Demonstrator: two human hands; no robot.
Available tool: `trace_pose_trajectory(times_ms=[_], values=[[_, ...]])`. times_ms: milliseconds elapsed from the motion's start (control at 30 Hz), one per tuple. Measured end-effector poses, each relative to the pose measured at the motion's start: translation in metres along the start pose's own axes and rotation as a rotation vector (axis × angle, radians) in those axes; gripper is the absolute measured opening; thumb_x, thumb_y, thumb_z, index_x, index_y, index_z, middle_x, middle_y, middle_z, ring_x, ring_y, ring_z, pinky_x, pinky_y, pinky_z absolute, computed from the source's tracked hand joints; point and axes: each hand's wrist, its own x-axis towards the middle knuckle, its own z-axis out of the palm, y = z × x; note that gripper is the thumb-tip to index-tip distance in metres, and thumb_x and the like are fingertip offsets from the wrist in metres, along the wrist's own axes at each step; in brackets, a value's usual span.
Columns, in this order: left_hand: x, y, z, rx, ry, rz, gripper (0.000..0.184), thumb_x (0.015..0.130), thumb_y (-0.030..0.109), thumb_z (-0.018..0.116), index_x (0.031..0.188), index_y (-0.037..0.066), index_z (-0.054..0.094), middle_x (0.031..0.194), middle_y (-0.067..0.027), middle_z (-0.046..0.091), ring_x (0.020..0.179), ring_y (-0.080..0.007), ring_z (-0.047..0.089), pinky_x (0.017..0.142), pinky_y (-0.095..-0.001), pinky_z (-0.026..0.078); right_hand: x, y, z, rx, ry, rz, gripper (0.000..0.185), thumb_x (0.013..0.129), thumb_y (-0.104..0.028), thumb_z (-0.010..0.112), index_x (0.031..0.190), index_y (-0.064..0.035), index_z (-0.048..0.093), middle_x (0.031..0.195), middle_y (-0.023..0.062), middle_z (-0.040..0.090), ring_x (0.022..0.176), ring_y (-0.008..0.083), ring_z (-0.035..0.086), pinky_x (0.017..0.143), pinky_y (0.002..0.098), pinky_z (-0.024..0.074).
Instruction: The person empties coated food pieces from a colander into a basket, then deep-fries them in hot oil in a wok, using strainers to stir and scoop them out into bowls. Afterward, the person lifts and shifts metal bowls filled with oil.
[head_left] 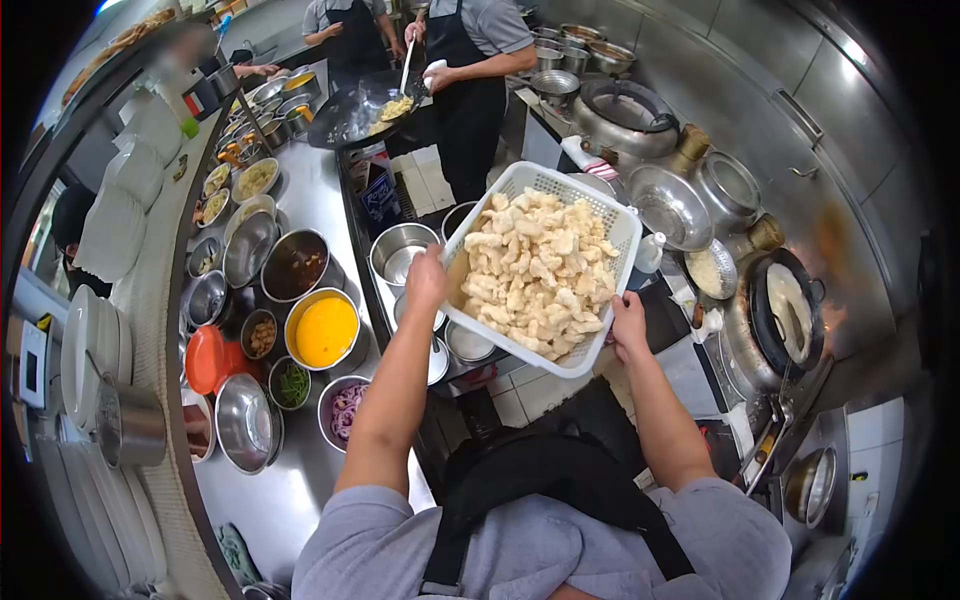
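Left hand (428, 282) and right hand (629, 325) grip opposite sides of white basket (625, 240) — presumably balancing its heaped pale pieces (540, 270); metal bowls (247, 425) stand on left worktop (310, 500).

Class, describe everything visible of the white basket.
The white basket is roughly rectangular, with rounded corners, a smooth rim and perforated walls that look like plastic. Heaped pale, lumpy pieces hide its bottom. It is held in front of the person's body, open top facing the camera. The left hand grips its left side, the right hand its lower right. Its underside is hidden.
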Motion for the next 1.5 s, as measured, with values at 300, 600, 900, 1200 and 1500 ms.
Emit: trace_pose_trajectory(times_ms=[300, 600, 900, 1200, 1500], values=[[-0.016, -0.015, 0.028, -0.564, -0.142, -0.001, 0.029, 0.091, 0.022, 0.051, 0.107, -0.002, 0.054, 0.094, -0.0222, 0.062, 0.089, -0.0332, 0.061, 0.079, -0.0392, 0.046, 0.023, 0.001, -0.017, -0.095, -0.027, -0.165, 0.037, 0.088, -0.009, 0.048, 0.125, -0.0057, 0.055, 0.100, 0.0191, 0.066, 0.091, 0.0268, 0.064, 0.082, 0.0348, 0.0470], [-0.061, 0.016, 0.011, -0.281, -0.054, -0.025, 0.029, 0.091, 0.023, 0.048, 0.098, -0.004, 0.056, 0.090, -0.0253, 0.063, 0.088, -0.0389, 0.062, 0.079, -0.0443, 0.046, 0.029, 0.010, -0.036, -0.262, 0.002, -0.246, 0.040, 0.086, -0.011, 0.049, 0.125, -0.0092, 0.055, 0.101, 0.0202, 0.065, 0.092, 0.0328, 0.064, 0.080, 0.0358, 0.0479], [-0.079, 0.017, 0.014, -0.134, 0.027, 0.033, 0.026, 0.088, 0.019, 0.052, 0.096, -0.004, 0.062, 0.085, -0.0241, 0.064, 0.084, -0.0364, 0.063, 0.076, -0.0437, 0.047, 0.053, 0.038, -0.047, -0.213, -0.057, -0.479, 0.035, 0.086, -0.009, 0.050, 0.120, -0.0025, 0.057, 0.096, 0.0228, 0.066, 0.091, 0.0331, 0.065, 0.080, 0.0383, 0.0480], [-0.092, 0.021, 0.007, -0.297, 0.038, 0.043, 0.028, 0.090, 0.018, 0.053, 0.094, -0.008, 0.061, 0.083, -0.0204, 0.066, 0.078, -0.0310, 0.065, 0.073, -0.0383, 0.048, 0.017, 0.011, -0.052, -0.173, -0.082, -0.241, 0.037, 0.086, -0.010, 0.052, 0.121, 0.0008, 0.055, 0.097, 0.0206, 0.067, 0.092, 0.0273, 0.066, 0.082, 0.0355, 0.0482], [-0.126, 0.013, -0.003, -0.348, 0.076, 0.033, 0.025, 0.089, 0.018, 0.052, 0.090, -0.006, 0.060, 0.077, -0.0193, 0.063, 0.072, -0.0276, 0.063, 0.069, -0.0379, 0.048, 0.002, 0.039, -0.060, -0.132, -0.065, -0.350, 0.036, 0.086, -0.010, 0.052, 0.121, -0.0012, 0.056, 0.092, 0.0199, 0.068, 0.082, 0.0256, 0.067, 0.076, 0.0347, 0.0497]])
